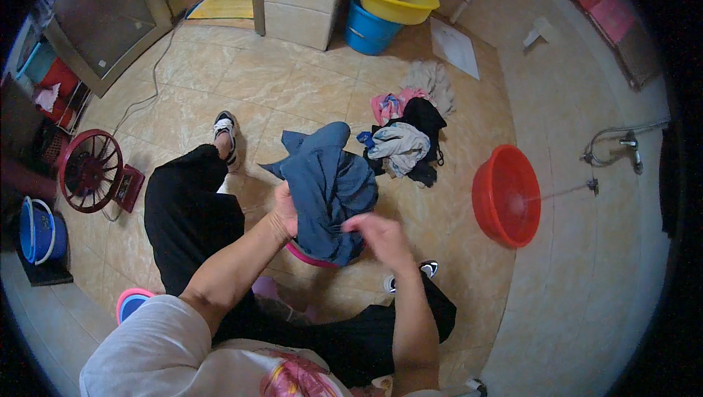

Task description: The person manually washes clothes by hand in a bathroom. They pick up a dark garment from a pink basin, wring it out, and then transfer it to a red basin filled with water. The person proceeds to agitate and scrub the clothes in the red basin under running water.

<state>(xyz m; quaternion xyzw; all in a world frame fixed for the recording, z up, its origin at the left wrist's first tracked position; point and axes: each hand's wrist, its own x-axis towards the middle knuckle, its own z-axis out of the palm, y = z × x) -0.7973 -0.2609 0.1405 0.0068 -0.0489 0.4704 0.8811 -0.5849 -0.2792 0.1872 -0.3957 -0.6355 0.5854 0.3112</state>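
A blue-grey garment [329, 181] is bunched up in front of me over a pink-rimmed basin [311, 256], which it mostly covers. At the garment's left edge my left hand [287, 210] is closed on the cloth, its fingers partly hidden behind it. My right hand [379, 236] is at the lower right side of the garment, its fingertips pinched together on the cloth and slightly blurred.
A pile of clothes [403, 144] lies on the tiled floor ahead. To the right, water sprays from the wall into a red basin [505, 199]. A yellow basin [395, 0] sits on a blue bucket [370, 27]. A dark red fan [91, 171] and another blue bucket [38, 230] stand left.
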